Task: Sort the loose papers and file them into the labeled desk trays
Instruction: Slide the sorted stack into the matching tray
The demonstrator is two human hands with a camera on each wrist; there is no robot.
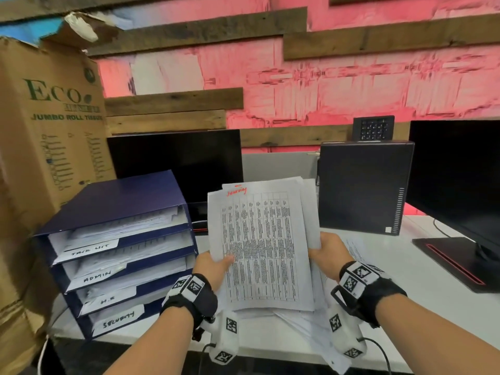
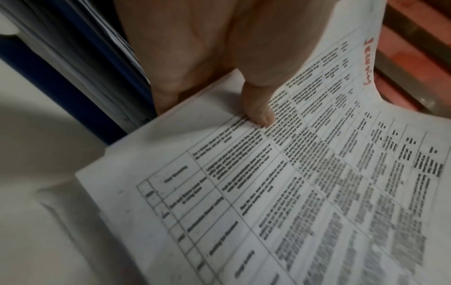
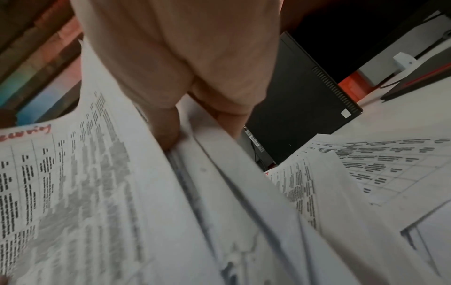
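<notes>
I hold a stack of printed papers (image 1: 259,244) upright above the desk; its top sheet (image 2: 305,173) is a table with red handwriting at its head. My left hand (image 1: 213,266) pinches the stack's left edge, thumb (image 2: 258,113) on the front. At the stack's right edge my right hand (image 1: 328,251) grips several sheets (image 3: 195,173) between thumb and fingers. To the left stands a blue tray unit (image 1: 119,253) with slots labelled TASK LIST, ADMIN, H.R and SECURITY, each holding papers. More loose papers (image 1: 305,328) lie on the desk under my hands.
A large cardboard box (image 1: 46,158) stands left of the trays. Behind them sits a dark monitor (image 1: 176,161). A black computer case (image 1: 362,188) is at the back right, and another monitor with its base (image 1: 460,253) at the far right. The white desk edge (image 1: 151,345) runs near me.
</notes>
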